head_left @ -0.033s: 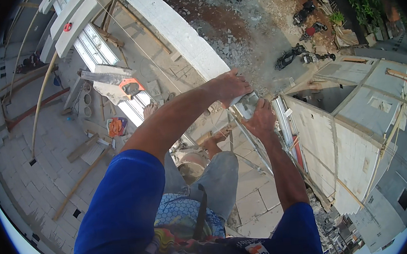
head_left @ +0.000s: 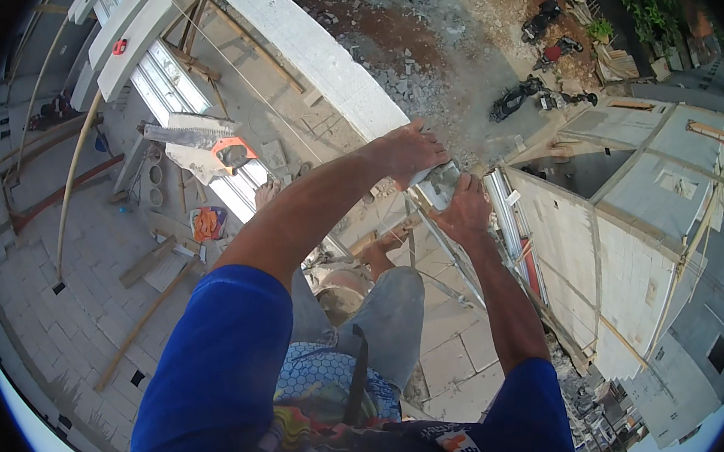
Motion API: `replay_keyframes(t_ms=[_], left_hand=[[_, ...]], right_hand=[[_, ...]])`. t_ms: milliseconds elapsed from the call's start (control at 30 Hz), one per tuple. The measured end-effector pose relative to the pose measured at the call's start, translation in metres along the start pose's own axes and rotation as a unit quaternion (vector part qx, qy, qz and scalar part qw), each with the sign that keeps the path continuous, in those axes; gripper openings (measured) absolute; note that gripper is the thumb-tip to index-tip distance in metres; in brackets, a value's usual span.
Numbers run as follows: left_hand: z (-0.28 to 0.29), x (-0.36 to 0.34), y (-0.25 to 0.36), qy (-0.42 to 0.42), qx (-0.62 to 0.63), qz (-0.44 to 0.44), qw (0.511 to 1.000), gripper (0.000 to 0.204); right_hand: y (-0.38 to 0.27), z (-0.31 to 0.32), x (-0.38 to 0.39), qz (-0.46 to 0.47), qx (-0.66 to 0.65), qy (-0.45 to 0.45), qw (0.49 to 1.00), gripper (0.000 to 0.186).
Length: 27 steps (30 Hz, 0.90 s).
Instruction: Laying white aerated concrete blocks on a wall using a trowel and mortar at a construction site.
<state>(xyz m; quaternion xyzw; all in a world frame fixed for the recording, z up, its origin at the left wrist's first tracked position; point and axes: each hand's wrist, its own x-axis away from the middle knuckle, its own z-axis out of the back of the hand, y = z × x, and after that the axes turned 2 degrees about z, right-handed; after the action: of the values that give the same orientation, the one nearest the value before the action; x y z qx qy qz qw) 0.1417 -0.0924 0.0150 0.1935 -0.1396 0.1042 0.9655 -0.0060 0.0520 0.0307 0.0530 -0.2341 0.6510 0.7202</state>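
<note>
A short grey-white block piece [head_left: 442, 186] lies at the near end of a long, pale block wall [head_left: 312, 54]. My left hand [head_left: 413, 154] reaches across with its fingers bent over the junction of wall and piece. Opposite it, my right hand [head_left: 465, 212] grips the near right side of the piece, thumb and fingers pressed around it. Part of the piece is hidden under both hands. Left of my left forearm, a handsaw [head_left: 191, 138] with an orange-and-black handle rests on a pale slab over metal channels.
Curved white blocks [head_left: 135, 43] stand at upper left, one bearing a small red item. A mortar bucket [head_left: 338, 301] sits between my legs. Bamboo poles [head_left: 78, 182] lean at left. Beyond the wall, the ground drops to rubble and parked motorcycles [head_left: 516, 99]. Metal profiles [head_left: 508, 217] stand at right.
</note>
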Motion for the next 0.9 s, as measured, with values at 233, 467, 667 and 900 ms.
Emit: replay_keyframes(t_ms=[233,467,667,900], left_hand=[[0.0,0.004,0.004,-0.013,-0.002,-0.005,1.0,0.095],[-0.004,0.004,0.001,-0.02,0.003,-0.011,1.0,0.095],[-0.002,-0.001,-0.003,-0.01,-0.01,-0.014,1.0,0.093],[0.004,-0.006,-0.003,-0.002,-0.022,-0.022,1.0,0.092]], right_hand=[[-0.006,0.002,0.004,-0.007,-0.004,0.003,1.0,0.073],[-0.012,0.003,0.001,-0.027,0.006,-0.056,0.998,0.075],[-0.006,0.009,0.0,-0.013,-0.002,-0.026,1.0,0.074],[-0.006,0.011,0.001,-0.022,-0.017,-0.031,0.999,0.073]])
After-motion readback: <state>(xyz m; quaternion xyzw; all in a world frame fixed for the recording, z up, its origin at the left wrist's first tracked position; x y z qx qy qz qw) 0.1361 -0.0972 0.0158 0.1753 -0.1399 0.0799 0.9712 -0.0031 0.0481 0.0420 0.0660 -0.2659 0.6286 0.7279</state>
